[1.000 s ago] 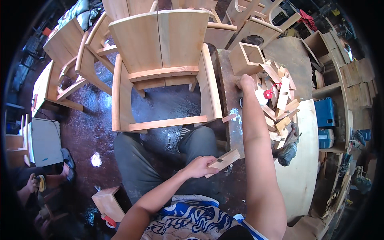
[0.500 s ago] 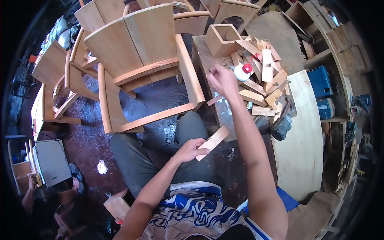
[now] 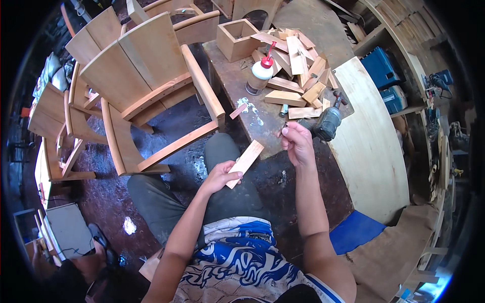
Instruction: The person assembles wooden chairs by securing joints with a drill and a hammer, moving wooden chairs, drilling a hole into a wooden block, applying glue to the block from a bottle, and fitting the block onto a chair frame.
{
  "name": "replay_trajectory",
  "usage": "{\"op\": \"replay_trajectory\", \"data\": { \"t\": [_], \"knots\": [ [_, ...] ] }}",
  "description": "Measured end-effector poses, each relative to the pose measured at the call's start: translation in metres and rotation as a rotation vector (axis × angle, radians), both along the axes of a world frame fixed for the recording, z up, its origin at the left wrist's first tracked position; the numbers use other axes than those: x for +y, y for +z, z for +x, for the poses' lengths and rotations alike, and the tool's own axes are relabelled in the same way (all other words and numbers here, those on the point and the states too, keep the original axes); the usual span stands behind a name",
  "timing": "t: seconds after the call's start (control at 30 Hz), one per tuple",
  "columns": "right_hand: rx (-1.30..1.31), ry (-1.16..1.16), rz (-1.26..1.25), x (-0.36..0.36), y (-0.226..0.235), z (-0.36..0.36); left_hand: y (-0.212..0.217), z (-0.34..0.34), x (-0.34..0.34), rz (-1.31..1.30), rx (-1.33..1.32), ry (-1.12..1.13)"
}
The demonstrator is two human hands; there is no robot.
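Over my thigh, my left hand (image 3: 221, 176) is closed around the lower end of a short flat wood piece (image 3: 246, 162), which slants up toward the bench. My right hand (image 3: 296, 142) is raised at the bench's near edge, thumb and fingers pinched together. A small dark tip shows at that pinch, too small to name. Just beyond this hand lies a dark power drill (image 3: 329, 122). A white glue bottle with a red cap (image 3: 258, 78) stands on the bench beside a heap of wood offcuts (image 3: 288, 85). A thin reddish strip (image 3: 238, 111) lies near spilled white glue.
A wooden armchair frame (image 3: 178, 146) stands ahead on the left, with more chairs behind it. The low bench (image 3: 230, 65) holds an open wooden box (image 3: 236, 38). To the right are a pale curved board (image 3: 371, 146) and shelves with blue cases (image 3: 380, 68). Another person sits at lower left.
My right hand has come back from beside the glue bottle toward me, to the bench's near edge, fingers pinched. My left hand still holds the wood piece. The view has shifted right.
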State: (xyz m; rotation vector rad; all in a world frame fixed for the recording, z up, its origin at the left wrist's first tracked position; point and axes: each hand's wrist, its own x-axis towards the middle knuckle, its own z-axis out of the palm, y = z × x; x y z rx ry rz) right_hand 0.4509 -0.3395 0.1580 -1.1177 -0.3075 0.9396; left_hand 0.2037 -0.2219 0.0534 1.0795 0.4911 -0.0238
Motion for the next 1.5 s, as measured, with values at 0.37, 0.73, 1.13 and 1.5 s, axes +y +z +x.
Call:
{"op": "replay_trajectory", "data": {
  "t": [0.37,0.73,1.13,1.5],
  "knots": [
    [-0.453,-0.200,-0.072,-0.009,-0.025,-0.001,-0.004,-0.002,0.000,0.006,0.021,-0.007],
    [-1.418,0.280,-1.167,0.027,-0.091,0.045,0.027,0.036,0.024,0.698,0.288,-0.250],
    [-1.281,-0.208,-0.567,-0.046,0.023,-0.024,-0.007,0.066,0.055,0.268,0.357,-0.263],
    [-0.316,-0.571,-0.095,-0.119,0.053,0.080,0.015,0.056,0.050,0.538,0.508,-0.212]
  ]
}}
